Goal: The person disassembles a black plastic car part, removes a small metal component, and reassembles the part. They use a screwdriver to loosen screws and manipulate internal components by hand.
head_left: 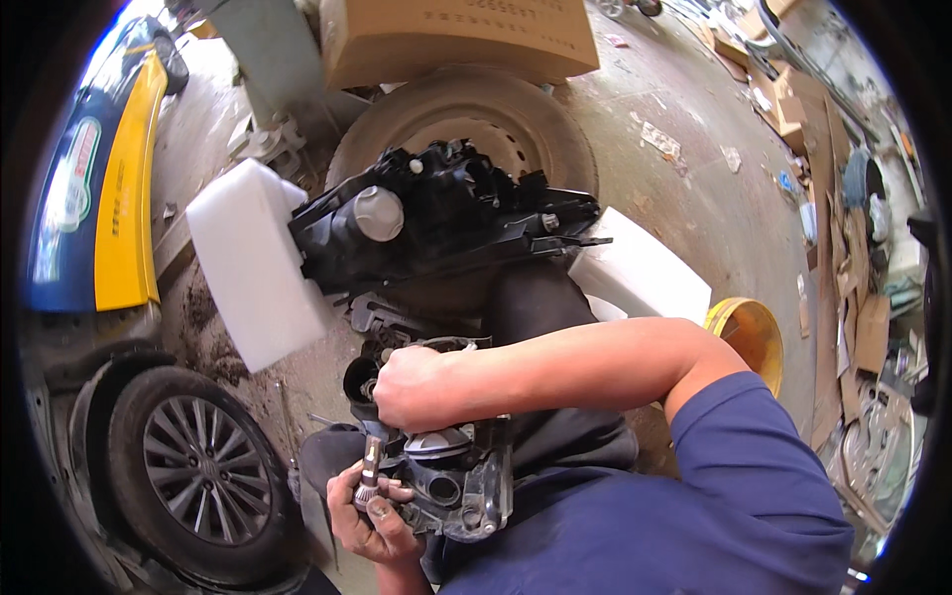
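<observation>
A used headlight unit (488, 481) lies across my lap, its back with round openings facing up. My left hand (372, 518) is closed around the finned base of a slim headlight bulb (371, 463), which points upward beside the unit. Above the unit's far end, my right hand (416, 388) is closed at the rim of a round black opening (358, 379). Its fingertips are mostly hidden, so what they grip cannot be made out. Beyond my knees, a second black headlight unit (426, 228) with a grey round cap (379, 213) rests over a tyre.
White foam blocks (248, 263) (645, 268) sit at both ends of the far headlight unit. Behind it are the wheel (565, 139) and a cardboard box (456, 45). A car wheel (203, 476) stands at left, a yellow bucket (769, 342) at right, and scrap cardboard (823, 248) beyond.
</observation>
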A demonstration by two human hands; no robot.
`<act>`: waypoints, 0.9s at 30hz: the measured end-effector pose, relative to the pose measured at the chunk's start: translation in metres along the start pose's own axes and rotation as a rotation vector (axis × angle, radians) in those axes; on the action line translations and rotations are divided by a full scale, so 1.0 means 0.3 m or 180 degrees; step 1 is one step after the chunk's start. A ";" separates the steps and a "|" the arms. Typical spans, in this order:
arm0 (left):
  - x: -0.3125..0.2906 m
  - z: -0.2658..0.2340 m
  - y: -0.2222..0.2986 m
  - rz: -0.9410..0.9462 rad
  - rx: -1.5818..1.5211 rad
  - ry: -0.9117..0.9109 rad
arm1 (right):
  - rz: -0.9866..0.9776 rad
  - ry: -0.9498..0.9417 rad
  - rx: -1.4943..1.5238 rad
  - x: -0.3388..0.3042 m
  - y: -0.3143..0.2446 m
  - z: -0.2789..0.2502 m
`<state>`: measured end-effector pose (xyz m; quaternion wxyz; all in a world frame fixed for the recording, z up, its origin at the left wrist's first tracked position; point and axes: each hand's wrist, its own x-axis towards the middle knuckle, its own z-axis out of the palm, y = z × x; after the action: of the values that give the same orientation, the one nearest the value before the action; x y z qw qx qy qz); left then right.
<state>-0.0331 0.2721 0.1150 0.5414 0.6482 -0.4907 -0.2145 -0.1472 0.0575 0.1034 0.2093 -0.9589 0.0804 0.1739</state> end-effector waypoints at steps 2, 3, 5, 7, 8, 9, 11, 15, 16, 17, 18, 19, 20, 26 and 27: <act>-0.008 -0.007 -0.004 -0.0155 0.0103 -0.0046 | -0.0085 0.0182 0.0102 0.000 0.011 0.015; -0.013 -0.003 -0.010 -0.0178 0.0025 0.0042 | -0.0096 0.0256 0.0118 -0.004 0.017 0.023; -0.009 -0.003 -0.021 -0.0050 -0.0132 0.0003 | -0.0144 0.0380 0.0177 -0.015 0.025 0.032; -0.012 0.002 -0.024 0.0003 0.0026 0.0045 | -0.0105 0.0490 0.0261 -0.032 0.031 0.039; -0.017 0.004 -0.022 0.0056 -0.0010 0.0065 | -0.0070 0.0527 0.0321 -0.037 0.033 0.041; -0.012 0.002 -0.023 0.0195 -0.0006 -0.0012 | -0.0078 0.0514 0.0386 -0.037 0.031 0.039; -0.021 0.001 -0.018 0.0096 -0.0060 -0.0031 | -0.0017 0.0468 0.0348 -0.044 0.030 0.044; -0.031 -0.004 -0.009 0.0171 0.0250 -0.0041 | -0.0150 0.0617 0.0363 -0.058 0.037 0.039; -0.034 -0.002 -0.007 0.0124 0.0226 0.0028 | -0.0170 0.0659 0.0358 -0.063 0.043 0.030; -0.037 0.008 -0.009 0.0123 -0.0085 0.0122 | -0.0200 0.0642 0.0444 -0.073 0.051 0.018; -0.038 0.010 -0.011 0.0144 -0.0083 0.0147 | -0.0110 0.0493 0.0444 -0.078 0.055 0.007; -0.039 0.012 -0.012 0.0124 -0.0103 0.0187 | -0.0078 0.0326 0.0376 -0.093 0.065 -0.006; -0.043 0.020 -0.013 0.0114 -0.0223 0.0207 | 0.0023 0.0022 0.0313 -0.110 0.084 -0.021; -0.057 0.021 -0.027 0.0207 -0.0091 0.0115 | -0.0213 0.0586 0.0615 -0.207 0.132 0.002; -0.061 0.021 -0.029 0.0232 -0.0099 0.0098 | -0.0235 0.0699 0.0658 -0.223 0.124 0.021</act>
<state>-0.0425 0.2843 0.1004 0.5663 0.6247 -0.5022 -0.1923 -0.2193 0.0323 0.1088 0.3031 -0.9478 0.0850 0.0510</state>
